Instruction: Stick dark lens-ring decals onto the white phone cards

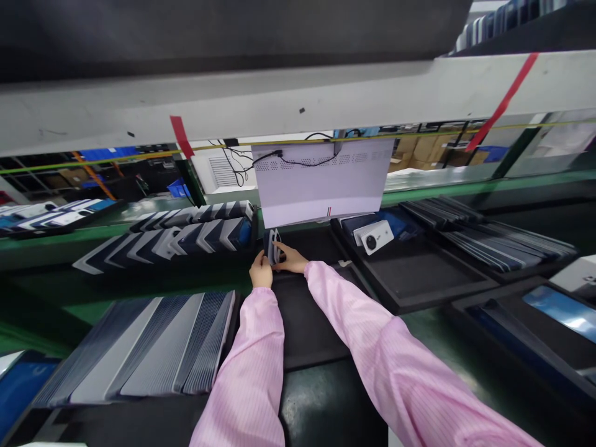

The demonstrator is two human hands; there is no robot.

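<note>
My left hand point(261, 271) and my right hand point(291, 258) are close together at the middle of the view, both in pink sleeves. Between them stand a few phone back panels point(270, 246), dark and light, upright on edge. The left fingers close on the near left side of these panels, and the right thumb and fingers pinch them from the right. Under the hands lies a black tray point(313, 320). The exact number of panels is hidden by the fingers.
Rows of phone panels point(158, 245) stand at the back left, with a larger stack point(153, 347) nearer. To the right, a black tray point(419, 273) carries a white panel with a round camera ring point(377, 238). A white metal board point(321, 186) and overhead shelf point(288, 102) block the front.
</note>
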